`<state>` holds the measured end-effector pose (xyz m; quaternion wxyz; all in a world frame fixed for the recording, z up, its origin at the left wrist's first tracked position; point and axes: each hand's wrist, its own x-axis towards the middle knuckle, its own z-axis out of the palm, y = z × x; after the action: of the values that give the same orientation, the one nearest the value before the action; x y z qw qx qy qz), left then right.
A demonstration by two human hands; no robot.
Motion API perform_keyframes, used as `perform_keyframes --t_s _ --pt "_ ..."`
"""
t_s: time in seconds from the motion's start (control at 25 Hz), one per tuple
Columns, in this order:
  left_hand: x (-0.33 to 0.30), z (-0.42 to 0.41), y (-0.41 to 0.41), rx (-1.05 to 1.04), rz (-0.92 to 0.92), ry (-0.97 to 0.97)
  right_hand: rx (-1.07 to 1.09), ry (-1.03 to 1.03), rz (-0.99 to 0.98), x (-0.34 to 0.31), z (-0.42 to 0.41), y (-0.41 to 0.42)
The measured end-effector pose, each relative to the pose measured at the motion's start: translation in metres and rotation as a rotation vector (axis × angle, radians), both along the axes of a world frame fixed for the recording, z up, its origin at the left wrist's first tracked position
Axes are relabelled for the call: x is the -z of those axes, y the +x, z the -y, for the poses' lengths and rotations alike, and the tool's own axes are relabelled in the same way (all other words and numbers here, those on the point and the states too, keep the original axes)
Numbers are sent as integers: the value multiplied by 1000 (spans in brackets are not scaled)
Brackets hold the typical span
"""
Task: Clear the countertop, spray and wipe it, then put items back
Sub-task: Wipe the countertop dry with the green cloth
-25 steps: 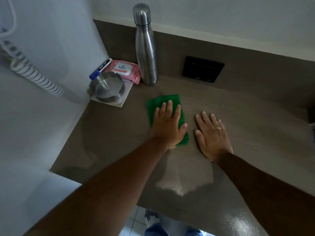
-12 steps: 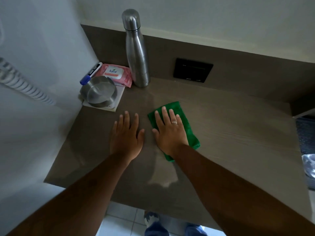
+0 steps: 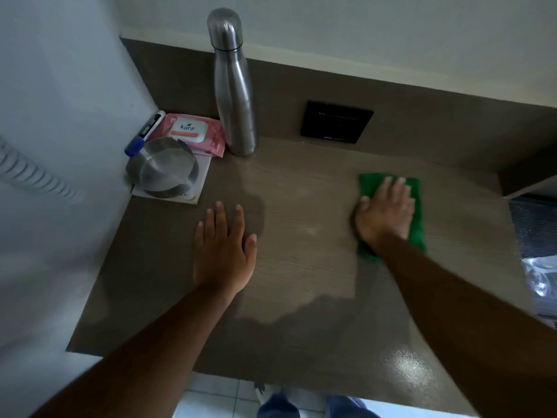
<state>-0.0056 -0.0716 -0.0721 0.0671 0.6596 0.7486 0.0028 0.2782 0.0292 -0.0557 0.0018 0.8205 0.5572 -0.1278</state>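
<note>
A black switch panel (image 3: 337, 122) sits in the brown backsplash. A white coiled cord (image 3: 36, 176) hangs blurred against the left wall. White floor tiles (image 3: 211, 399) show below, and crumpled clear plastic (image 3: 539, 276) lies far right.

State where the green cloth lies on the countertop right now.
In the head view, the green cloth lies at the countertop's right side, under the right hand, below the black wall panel.

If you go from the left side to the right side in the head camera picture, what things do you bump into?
Blue-capped marker → round steel bowl → tall steel bottle → black wall switch plate → green wiping cloth under the right hand.
</note>
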Motion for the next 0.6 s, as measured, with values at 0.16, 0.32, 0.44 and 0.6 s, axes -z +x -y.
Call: perform_keyframes --t_s 0.16,0.32,0.44,0.6 --pt "-2 2 0 9 24 52 -653 35 0 4 131 -88" --pt "-8 2 1 9 21 -34 -1074 -56 50 -11 219 -42" --pt "-21 3 3 16 55 -95 -1058 42 71 -27 235 -2" --pt "-41 10 35 405 171 -13 -545 -33 -64 -47 236 27"
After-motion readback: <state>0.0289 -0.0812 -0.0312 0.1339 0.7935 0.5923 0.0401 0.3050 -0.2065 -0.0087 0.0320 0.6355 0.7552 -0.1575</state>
